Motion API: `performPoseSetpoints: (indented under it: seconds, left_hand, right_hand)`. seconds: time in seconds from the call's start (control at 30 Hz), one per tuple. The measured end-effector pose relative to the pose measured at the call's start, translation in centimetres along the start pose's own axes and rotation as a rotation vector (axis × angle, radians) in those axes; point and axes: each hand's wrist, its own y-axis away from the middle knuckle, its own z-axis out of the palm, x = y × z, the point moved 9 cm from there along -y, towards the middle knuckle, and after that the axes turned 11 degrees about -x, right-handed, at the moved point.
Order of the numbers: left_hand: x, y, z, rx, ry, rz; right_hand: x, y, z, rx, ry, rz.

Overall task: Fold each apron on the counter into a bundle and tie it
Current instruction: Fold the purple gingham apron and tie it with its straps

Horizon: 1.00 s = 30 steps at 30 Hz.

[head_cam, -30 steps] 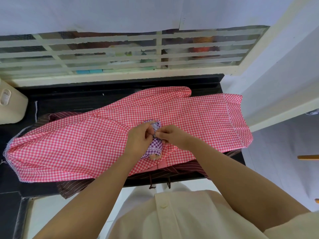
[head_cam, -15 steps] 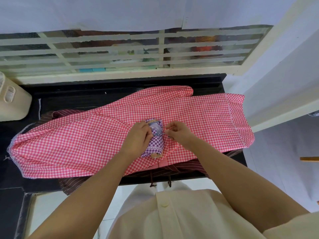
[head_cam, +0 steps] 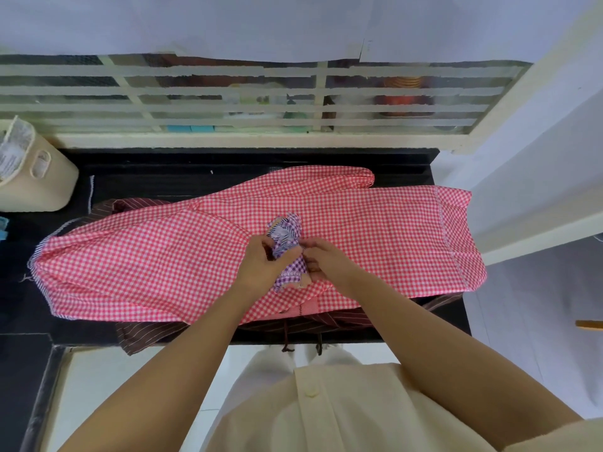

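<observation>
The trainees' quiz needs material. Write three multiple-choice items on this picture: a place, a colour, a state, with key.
1. Where on the counter is the cream basket? A) far left B) far right C) front edge
2. What colour is the bundle gripped by the left hand and right hand? A) green B) purple checked C) yellow
3. How does the pink checked apron lie? A) tied up B) hung on the grille C) spread open on the counter

1 A: it stands at the counter's left end. 2 B: purple checks show between the hands. 3 C: it lies open under the hands, over a brown striped apron.
</observation>
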Motion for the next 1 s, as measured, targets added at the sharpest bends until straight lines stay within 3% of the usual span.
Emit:
performPoseSetpoints:
  seconds: [0.1, 0.2, 0.33, 0.4, 0.5, 0.6, 0.73, 0.8, 0.9, 1.0]
  left_hand:
    - [-0.3, 1.1, -2.1, 0.127, 0.049, -0.02]
    - [-2.2, 2.2, -4.1, 0.226, 0.252, -0.098]
    - [-4.3, 5.4, -4.9, 0.268, 0.882, -0.113]
    - [-4.7, 6.6, -4.9, 0.226, 1.187, -0.089]
    - [-5.2, 8.8, -6.2, 0.171, 1.279, -0.045]
    - [-6.7, 11.1, -9.5, 0.271, 1.074, -0.035]
    - [-7.5, 17.6, -18.5, 0.692, 0.417, 0.041]
    - [-5.7, 19.8, -20.9, 0.705, 0.163, 0.141]
    - [-5.8, 22.7, -24.3, 0.712, -0.269, 0.063]
    - [-7.3, 26.7, -29.6, 0.904, -0.397, -0.028]
  right_hand:
    - [-2.0, 0.4, 1.0, -0.076, 0.064, -0.078]
    - [-3.5, 0.5, 2.2, -0.14, 0.159, -0.119]
    - [-3.7, -0.7, 3.2, -0.044, 0.115, -0.139]
    - [-2.7, -1.4, 6.0, -0.23, 0.074, -0.025]
    - [-2.5, -1.5, 12.1, -0.517, 0.064, 0.054]
    - [-3.9, -1.7, 16.2, -0.54, -0.024, 0.014]
    - [-6.2, -2.6, 22.3, -0.476, 0.13, -0.133]
    - [-7.7, -3.0, 25.9, -0.443, 0.156, -0.248]
    - [-8.9, -3.5, 33.4, -0.425, 0.194, -0.356]
    - [-10.4, -3.6, 41.3, -0.439, 0.251, -0.446]
